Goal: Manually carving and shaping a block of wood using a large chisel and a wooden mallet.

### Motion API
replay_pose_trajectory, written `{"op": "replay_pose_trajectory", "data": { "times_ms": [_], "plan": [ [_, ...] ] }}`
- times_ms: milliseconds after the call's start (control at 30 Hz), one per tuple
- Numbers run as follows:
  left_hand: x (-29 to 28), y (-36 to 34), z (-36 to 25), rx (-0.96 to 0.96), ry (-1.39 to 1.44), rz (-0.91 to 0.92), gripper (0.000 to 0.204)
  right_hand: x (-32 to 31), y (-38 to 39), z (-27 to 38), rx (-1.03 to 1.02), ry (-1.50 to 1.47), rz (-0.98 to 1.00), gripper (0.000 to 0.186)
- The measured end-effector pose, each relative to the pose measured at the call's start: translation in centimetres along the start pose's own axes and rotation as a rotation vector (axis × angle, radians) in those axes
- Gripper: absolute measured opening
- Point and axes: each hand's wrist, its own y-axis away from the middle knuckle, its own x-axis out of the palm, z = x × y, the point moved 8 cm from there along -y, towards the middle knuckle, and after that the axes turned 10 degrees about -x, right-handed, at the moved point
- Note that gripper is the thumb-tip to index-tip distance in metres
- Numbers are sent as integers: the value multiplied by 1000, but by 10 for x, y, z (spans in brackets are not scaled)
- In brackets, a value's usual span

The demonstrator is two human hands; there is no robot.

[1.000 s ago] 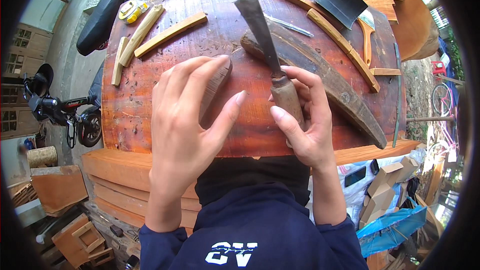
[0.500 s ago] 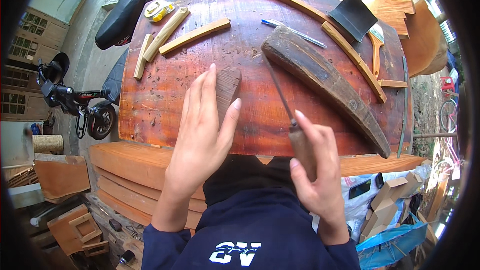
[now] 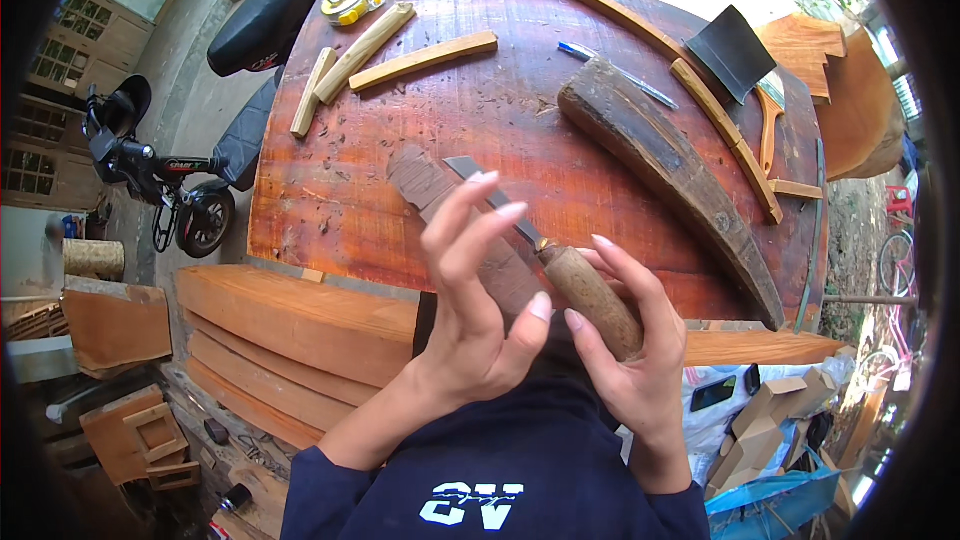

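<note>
My right hand grips the wooden handle of a chisel. The flat steel blade points away and to the left, its slanted tip just above the tabletop. A dark brown piece of wood with a rounded far end reaches from the table toward me; my left hand covers its middle. The left fingers are bent and spread, crossing in front of the blade, and the thumb stands apart near the wood's near end. Whether the left fingers touch blade or wood is unclear. Right of the chisel lies a long, curved, dark wooden block.
Wood shavings dot the reddish wooden table. Towards the back lie wooden strips, a yellow tape measure, a pen, a black curved sheet and a brush. A scooter stands left; thick boards are stacked nearer me.
The chisel has swung left and turned, its blade now beside the brown wood. That wood's far end has tilted left. My left hand has gone from lying flat to bent, spread fingers.
</note>
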Motion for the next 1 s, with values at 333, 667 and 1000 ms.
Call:
{"op": "replay_pose_trajectory", "data": {
  "times_ms": [333,667,1000],
  "plan": [
    [8,-16,-32,316,-285,265,88,-28,-14,11,-44,-103,-60,67],
    [5,-45,-4,321,-404,405,94,-9,-22,13,-88,-142,-46,75],
    [8,-32,3,340,-414,177,72,-16,-32,-14,-6,-329,-188,85]
  ]
}}
